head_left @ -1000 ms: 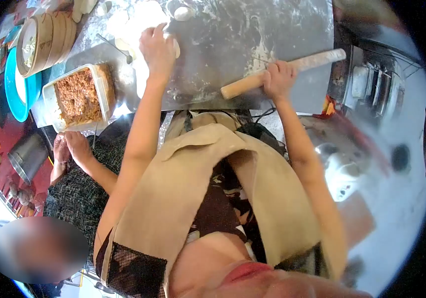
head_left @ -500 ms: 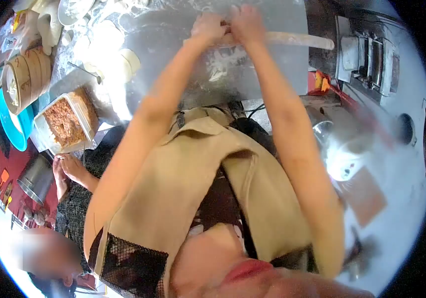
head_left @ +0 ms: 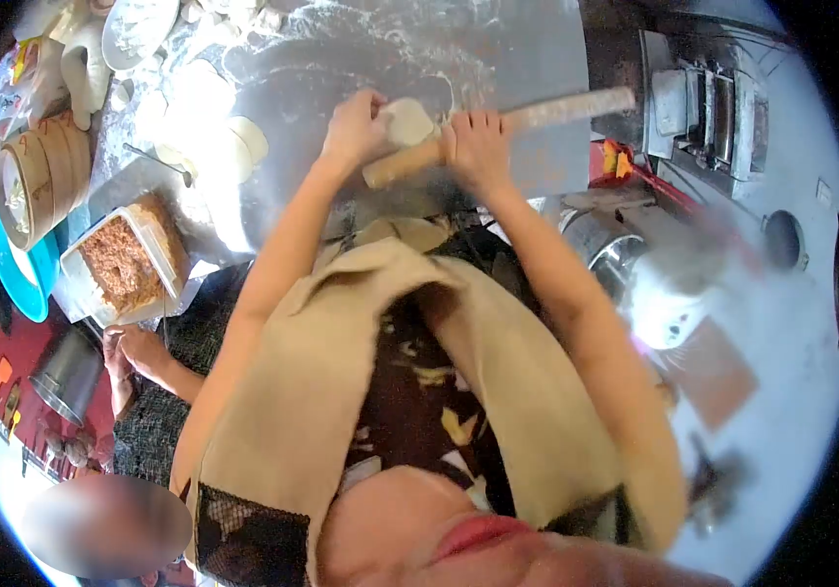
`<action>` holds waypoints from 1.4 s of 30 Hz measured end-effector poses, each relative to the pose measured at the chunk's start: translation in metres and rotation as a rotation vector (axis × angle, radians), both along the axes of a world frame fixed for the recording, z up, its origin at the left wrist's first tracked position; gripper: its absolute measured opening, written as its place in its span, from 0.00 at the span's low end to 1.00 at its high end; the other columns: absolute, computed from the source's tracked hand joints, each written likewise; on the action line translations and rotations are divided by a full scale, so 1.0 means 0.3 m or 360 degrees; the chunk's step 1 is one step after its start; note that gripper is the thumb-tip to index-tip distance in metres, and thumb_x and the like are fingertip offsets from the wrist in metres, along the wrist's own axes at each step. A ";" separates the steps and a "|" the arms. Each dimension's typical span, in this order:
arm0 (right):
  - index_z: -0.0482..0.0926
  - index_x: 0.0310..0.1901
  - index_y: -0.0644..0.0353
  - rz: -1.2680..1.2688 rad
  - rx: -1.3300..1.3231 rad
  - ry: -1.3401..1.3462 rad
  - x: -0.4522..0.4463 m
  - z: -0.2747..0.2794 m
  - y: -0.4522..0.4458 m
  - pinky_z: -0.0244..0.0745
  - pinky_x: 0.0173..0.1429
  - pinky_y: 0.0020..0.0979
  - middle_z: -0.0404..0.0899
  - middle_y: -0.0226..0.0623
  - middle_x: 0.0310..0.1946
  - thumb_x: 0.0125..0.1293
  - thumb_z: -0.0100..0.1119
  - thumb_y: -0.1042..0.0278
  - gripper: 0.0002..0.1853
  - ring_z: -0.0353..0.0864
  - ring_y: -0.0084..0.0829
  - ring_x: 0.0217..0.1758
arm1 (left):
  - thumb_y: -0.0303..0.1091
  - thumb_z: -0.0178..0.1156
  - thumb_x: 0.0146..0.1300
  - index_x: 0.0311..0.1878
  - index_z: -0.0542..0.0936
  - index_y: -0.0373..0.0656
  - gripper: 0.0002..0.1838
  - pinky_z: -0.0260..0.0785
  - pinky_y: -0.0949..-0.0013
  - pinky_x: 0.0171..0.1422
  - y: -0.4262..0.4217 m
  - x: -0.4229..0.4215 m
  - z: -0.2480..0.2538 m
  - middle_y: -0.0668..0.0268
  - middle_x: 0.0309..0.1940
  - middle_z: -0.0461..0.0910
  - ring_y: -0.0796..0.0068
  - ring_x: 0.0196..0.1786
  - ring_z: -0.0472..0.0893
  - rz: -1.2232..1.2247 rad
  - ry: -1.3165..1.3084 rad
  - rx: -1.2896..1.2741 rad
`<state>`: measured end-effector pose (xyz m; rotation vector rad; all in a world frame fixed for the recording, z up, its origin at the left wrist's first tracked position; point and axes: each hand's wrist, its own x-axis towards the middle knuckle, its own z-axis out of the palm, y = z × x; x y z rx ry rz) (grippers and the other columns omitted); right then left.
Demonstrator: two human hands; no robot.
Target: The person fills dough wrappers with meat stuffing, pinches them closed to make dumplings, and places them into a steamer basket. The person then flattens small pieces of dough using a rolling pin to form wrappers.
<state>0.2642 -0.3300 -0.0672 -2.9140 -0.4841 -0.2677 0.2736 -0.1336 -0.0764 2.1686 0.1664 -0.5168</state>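
A small flat round of pale dough (head_left: 408,122) lies on the floury metal table (head_left: 527,44). My left hand (head_left: 359,127) is closed at the dough's left edge, pinching it. A wooden rolling pin (head_left: 571,108) slants across the table, its near end just below the dough. My right hand (head_left: 478,147) rests over the pin with its fingers wrapped on it. More flat dough rounds (head_left: 243,147) lie to the left in bright glare, beside a thin metal tool (head_left: 160,163).
At the left are a plastic tub of reddish filling (head_left: 118,259), stacked bamboo steamers (head_left: 45,176) and a blue basin (head_left: 23,279). A co-worker's hands (head_left: 136,354) are below the tub. A machine (head_left: 723,117) stands at the right.
My hands have come down toward me and moved apart. The pin now slants, and the dough round shows beside it. One second ago my left hand was farther left, over other dough.
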 end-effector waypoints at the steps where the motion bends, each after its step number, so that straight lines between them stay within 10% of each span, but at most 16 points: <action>1: 0.77 0.39 0.58 -0.0006 -0.0086 0.0120 0.023 0.006 0.012 0.71 0.43 0.46 0.76 0.44 0.40 0.62 0.47 0.57 0.14 0.75 0.46 0.43 | 0.43 0.58 0.56 0.36 0.82 0.44 0.13 0.72 0.58 0.49 -0.017 0.028 -0.012 0.56 0.40 0.81 0.54 0.44 0.80 0.0002 0.0004 -0.0004; 6: 0.78 0.41 0.57 -0.0026 -0.0101 0.0112 0.244 -0.114 0.079 0.71 0.42 0.47 0.76 0.43 0.42 0.63 0.46 0.56 0.16 0.76 0.43 0.44 | 0.45 0.58 0.56 0.39 0.82 0.42 0.16 0.72 0.57 0.46 0.017 0.205 0.057 0.55 0.36 0.82 0.56 0.41 0.81 -0.0618 0.0241 0.0343; 11: 0.77 0.41 0.57 -0.0025 0.0018 0.0031 0.016 -0.025 0.081 0.68 0.47 0.51 0.75 0.49 0.42 0.61 0.47 0.52 0.18 0.76 0.49 0.43 | 0.43 0.57 0.58 0.39 0.83 0.40 0.16 0.73 0.60 0.45 0.108 -0.055 0.006 0.52 0.31 0.82 0.56 0.36 0.82 0.0154 -0.0012 -0.0045; 17: 0.78 0.42 0.55 0.0047 -0.0112 0.0138 0.299 -0.132 0.171 0.66 0.53 0.48 0.76 0.40 0.39 0.61 0.48 0.56 0.16 0.75 0.44 0.43 | 0.40 0.57 0.59 0.42 0.82 0.39 0.15 0.72 0.62 0.49 0.131 0.177 0.019 0.53 0.37 0.82 0.61 0.40 0.83 -0.0343 -0.0027 0.0337; 20: 0.77 0.40 0.58 0.0286 -0.0220 0.0040 0.048 0.023 0.141 0.68 0.49 0.48 0.77 0.41 0.39 0.62 0.48 0.56 0.15 0.74 0.47 0.44 | 0.43 0.57 0.57 0.38 0.81 0.37 0.17 0.71 0.57 0.53 0.198 -0.040 -0.042 0.50 0.38 0.81 0.51 0.44 0.80 0.0273 0.0036 -0.0239; 26: 0.78 0.40 0.54 -0.0006 -0.0253 0.0060 0.262 -0.120 0.237 0.66 0.48 0.47 0.76 0.38 0.39 0.60 0.49 0.57 0.13 0.73 0.41 0.45 | 0.40 0.56 0.59 0.40 0.82 0.43 0.13 0.72 0.58 0.47 0.149 0.143 0.044 0.54 0.34 0.82 0.58 0.39 0.82 -0.0301 0.0063 0.0411; 32: 0.78 0.40 0.57 0.0093 0.0013 0.0080 -0.059 -0.001 0.177 0.65 0.48 0.50 0.77 0.41 0.39 0.61 0.48 0.58 0.14 0.73 0.46 0.45 | 0.43 0.57 0.57 0.41 0.82 0.44 0.15 0.70 0.60 0.50 0.283 -0.116 -0.031 0.56 0.36 0.82 0.56 0.43 0.80 0.0222 0.0165 -0.0156; 37: 0.78 0.41 0.55 0.0136 -0.0365 0.0449 0.194 0.029 0.317 0.65 0.52 0.50 0.77 0.41 0.43 0.60 0.49 0.58 0.14 0.74 0.45 0.49 | 0.43 0.59 0.55 0.40 0.83 0.41 0.16 0.71 0.60 0.48 0.249 0.108 0.003 0.57 0.34 0.82 0.58 0.41 0.81 -0.0232 0.0143 0.0405; 40: 0.79 0.43 0.53 0.0595 -0.0217 0.0301 0.021 0.012 0.205 0.63 0.58 0.49 0.75 0.39 0.48 0.62 0.47 0.58 0.15 0.71 0.42 0.54 | 0.43 0.61 0.54 0.33 0.83 0.42 0.14 0.72 0.59 0.42 0.318 -0.059 -0.031 0.57 0.29 0.81 0.58 0.35 0.81 0.0358 -0.0052 -0.0071; 42: 0.79 0.38 0.55 0.0099 -0.0354 0.0542 -0.041 0.012 0.219 0.63 0.56 0.48 0.76 0.37 0.47 0.64 0.45 0.56 0.15 0.72 0.41 0.52 | 0.43 0.62 0.52 0.37 0.82 0.42 0.15 0.70 0.60 0.51 0.285 -0.139 -0.062 0.56 0.37 0.80 0.59 0.42 0.79 0.0510 0.0008 0.0017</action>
